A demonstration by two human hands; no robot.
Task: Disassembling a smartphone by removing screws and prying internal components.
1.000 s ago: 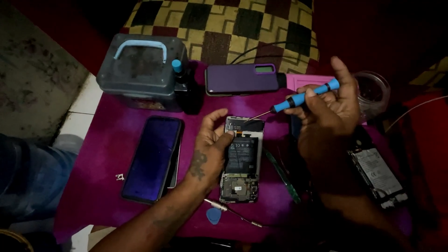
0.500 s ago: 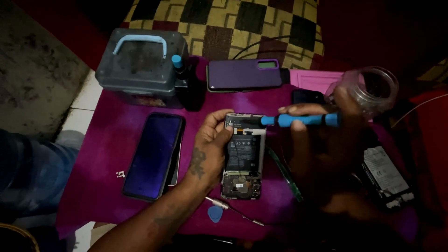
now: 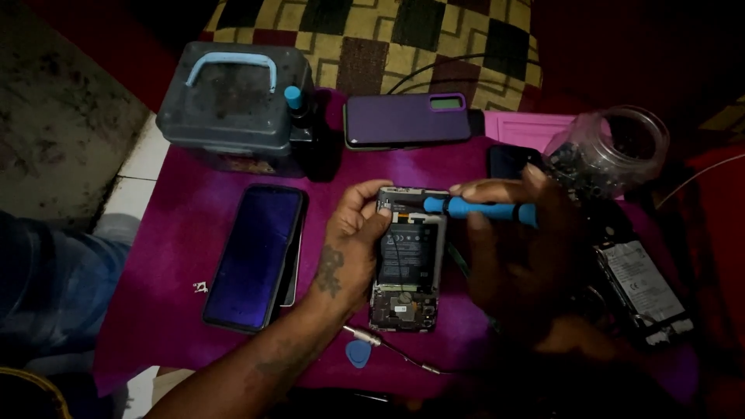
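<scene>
An opened phone (image 3: 407, 264) with its back off lies on the purple mat (image 3: 178, 233), its battery and circuit board showing. My left hand (image 3: 353, 233) grips the phone's left edge near the top. My right hand (image 3: 512, 240) holds a blue-handled screwdriver (image 3: 477, 208) almost level, its tip over the phone's top end. A detached phone screen (image 3: 256, 252) lies face up to the left of my left hand.
A grey lidded box with a blue handle (image 3: 233, 101) and a dark bottle with a blue cap (image 3: 295, 112) stand at the back left. A purple-cased phone (image 3: 407, 120), a clear jar (image 3: 613, 151), another opened phone (image 3: 640, 287), a blue pick (image 3: 358, 353) and a metal tool (image 3: 392, 348) lie around.
My right hand has lowered the screwdriver from a raised tilt to nearly level and brought its tip onto the phone's top end. My left hand keeps its hold.
</scene>
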